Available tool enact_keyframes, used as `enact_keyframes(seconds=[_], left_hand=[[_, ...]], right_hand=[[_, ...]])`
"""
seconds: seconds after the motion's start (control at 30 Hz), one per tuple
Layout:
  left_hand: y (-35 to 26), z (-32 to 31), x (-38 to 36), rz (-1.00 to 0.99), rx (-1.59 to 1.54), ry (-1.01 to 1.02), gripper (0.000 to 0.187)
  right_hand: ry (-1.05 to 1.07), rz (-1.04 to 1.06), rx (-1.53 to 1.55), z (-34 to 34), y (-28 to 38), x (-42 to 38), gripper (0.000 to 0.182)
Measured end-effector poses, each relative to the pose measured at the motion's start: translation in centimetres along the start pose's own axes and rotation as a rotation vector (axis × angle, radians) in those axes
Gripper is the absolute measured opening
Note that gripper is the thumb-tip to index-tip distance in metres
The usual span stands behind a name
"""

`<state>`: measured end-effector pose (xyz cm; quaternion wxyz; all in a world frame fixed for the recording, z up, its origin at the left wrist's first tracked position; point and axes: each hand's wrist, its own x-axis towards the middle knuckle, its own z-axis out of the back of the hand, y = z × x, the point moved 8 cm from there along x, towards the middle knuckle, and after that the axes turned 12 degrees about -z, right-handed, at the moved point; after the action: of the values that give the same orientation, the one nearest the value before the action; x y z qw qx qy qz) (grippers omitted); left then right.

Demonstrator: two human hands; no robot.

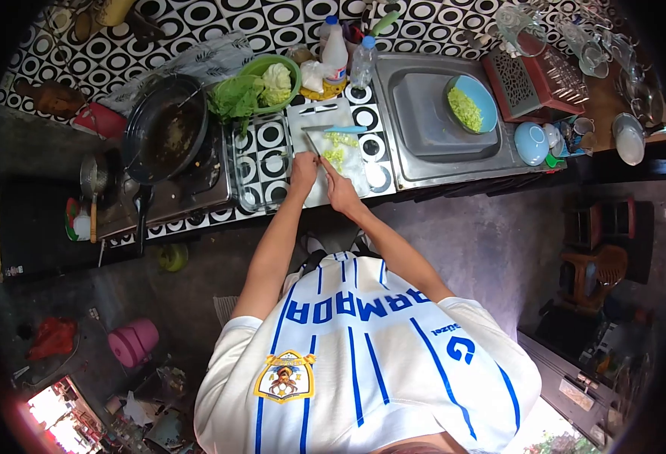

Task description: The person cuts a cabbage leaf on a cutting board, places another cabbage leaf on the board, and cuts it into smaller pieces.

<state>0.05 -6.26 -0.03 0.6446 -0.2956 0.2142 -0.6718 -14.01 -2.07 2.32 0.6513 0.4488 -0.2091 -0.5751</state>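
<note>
My right hand (340, 191) is wrapped round a knife, whose thin blade (312, 144) points away from me over a pale cutting board (319, 198). Close beside it, my left hand (303, 172) has its fingers curled near the knife; whatever they hold is hidden. Shredded pale-green leaf vegetable (334, 155) lies on the board, just right of the blade. Farther back on the board rests a second knife with a light-blue handle (346, 129). A green bowl (296, 76) behind holds a head of cabbage or lettuce (276, 83) and loose leaves.
On the left stands a stove with a large dark wok (168, 129). To the right, a steel sink (416, 175) contains an upturned grey tub (431, 113) with a blue bowl (488, 102) of shreds on it. Bottles (335, 53) line the back. A red rack (526, 87) stands beyond the sink.
</note>
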Motion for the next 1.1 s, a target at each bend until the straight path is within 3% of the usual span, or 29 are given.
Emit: enact_keyframes(seconds=[0.13,0.23,0.43,0.6,0.8,1.1], left_hand=[[0.9,-0.4,0.7,-0.003,-0.021,-0.017,0.012],[1.1,-0.9,0.2,0.012,-0.083,-0.028,0.01],[0.6,-0.4,0.1,-0.099,-0.035,-0.004,0.012],[1.1,0.6,-0.6,-0.204,-0.147,-0.068,0.023],[-0.3,0.6,-0.6,-0.069,0.007,-0.018,0.015],[0.8,-0.5,-0.8,0.052,0.003,-0.036,0.022]], right_hand=[[-0.019,0.109,-0.043,1.8,-3.1,-4.6,0.054],[0.106,-0.149,-0.096,3.9,-4.4,-7.0,0.055],[0.097,-0.097,-0.238,3.5,-4.0,-7.8,0.054],[0.034,-0.054,-0.06,4.7,-1.3,-6.9,0.055],[0.001,0.014,-0.021,2.5,1.1,-2.3,0.054],[0.02,0.021,0.03,-0.3,1.2,1.1,0.054]])
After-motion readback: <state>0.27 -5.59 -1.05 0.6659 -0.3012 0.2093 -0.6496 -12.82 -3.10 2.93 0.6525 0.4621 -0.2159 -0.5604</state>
